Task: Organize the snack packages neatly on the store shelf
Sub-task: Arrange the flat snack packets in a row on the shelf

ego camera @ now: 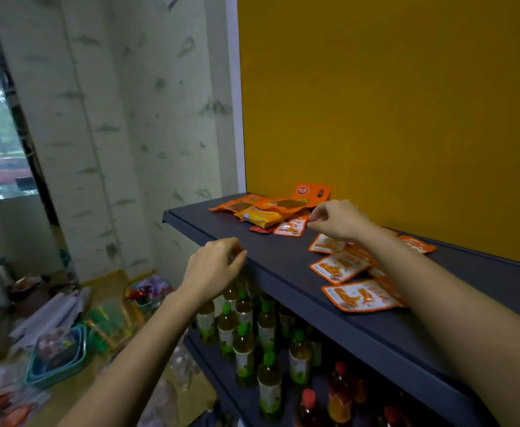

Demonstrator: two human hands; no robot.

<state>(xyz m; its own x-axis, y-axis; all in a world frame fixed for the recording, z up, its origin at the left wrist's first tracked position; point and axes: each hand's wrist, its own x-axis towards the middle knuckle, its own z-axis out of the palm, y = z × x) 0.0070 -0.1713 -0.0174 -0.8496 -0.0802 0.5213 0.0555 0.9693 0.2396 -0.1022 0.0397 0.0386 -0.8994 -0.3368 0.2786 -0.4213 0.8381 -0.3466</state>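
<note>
A dark top shelf (271,257) carries scattered snack packages in front of a yellow back panel. Several small orange-and-white packets (338,266) lie loose along the shelf, the nearest (361,298) close to the front edge. At the far end, larger orange and yellow bags (264,212) lie in a heap, and one orange bag (311,192) leans on the panel. My right hand (340,221) pinches the corner of a small packet (291,228) beside that heap. My left hand (215,266) hovers at the shelf's front edge, fingers loosely curled, holding nothing.
Below the top shelf stand rows of green-capped tea bottles (243,334) and red-capped bottles (338,392). On the floor to the left lie teal baskets (55,359), wrapped goods and loose packaging. A marbled wall and a window are further left.
</note>
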